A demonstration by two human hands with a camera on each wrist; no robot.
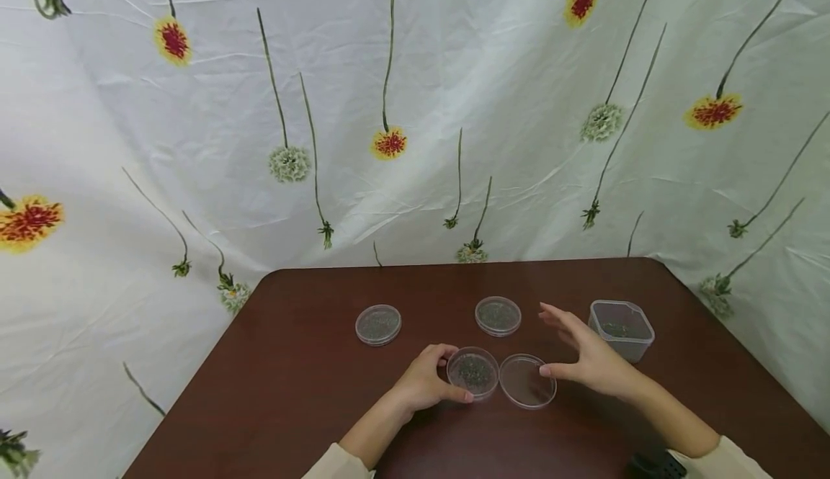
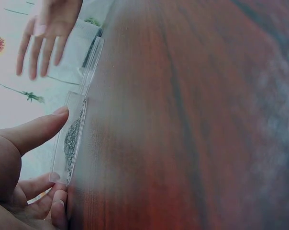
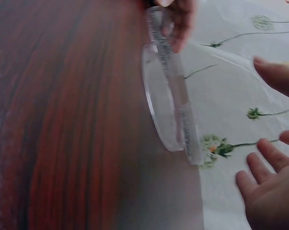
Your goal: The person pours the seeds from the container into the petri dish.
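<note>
My left hand (image 1: 423, 384) holds a clear petri dish (image 1: 472, 374) with dark grains in it, thumb on the near side and fingers on the far side. In the left wrist view the grains lie heaped along the bottom of the dish (image 2: 73, 139), which stands level on the table. Just to its right lies a shallow transparent lid (image 1: 524, 385) with nothing in it. My right hand (image 1: 593, 360) hovers over that lid, its fingers spread and empty; the right wrist view shows the hand (image 3: 273, 191) apart from the lid (image 3: 159, 98).
Two more round dishes with grains, one at the left (image 1: 379, 324) and another in the middle (image 1: 498, 315), stand farther back. A clear plastic tub (image 1: 622, 328) holding some greenish material is behind my right hand. A flowered white cloth (image 1: 421, 205) hangs beyond the brown table (image 1: 311, 364).
</note>
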